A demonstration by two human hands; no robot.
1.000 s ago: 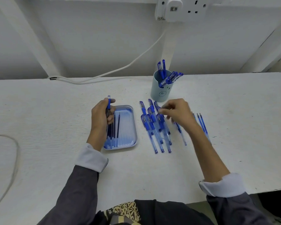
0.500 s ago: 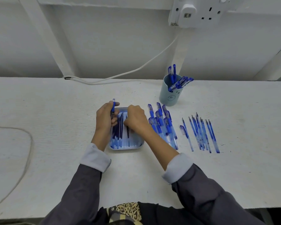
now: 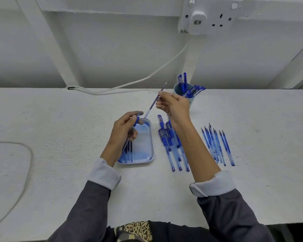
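Head view catches the refill-loading step: right hand [image 3: 173, 106] pinches an ink refill [image 3: 151, 108] above the tray [image 3: 152, 145], left hand [image 3: 123, 131] grips a pen barrel [image 3: 136, 119] over it, and next the refill likely needs aligning with the barrel's opening.

The white counter [image 3: 59, 180] carries a small blue tray [image 3: 144, 145] near its middle. A row of capped pens [image 3: 171, 147] lies just beside it on the right, with uncapped pens [image 3: 217, 145] farther right. A cup [image 3: 191, 102] stands behind them, a white cable [image 3: 94, 92] runs along the back, and a grey cord [image 3: 29, 163] loops at the left.
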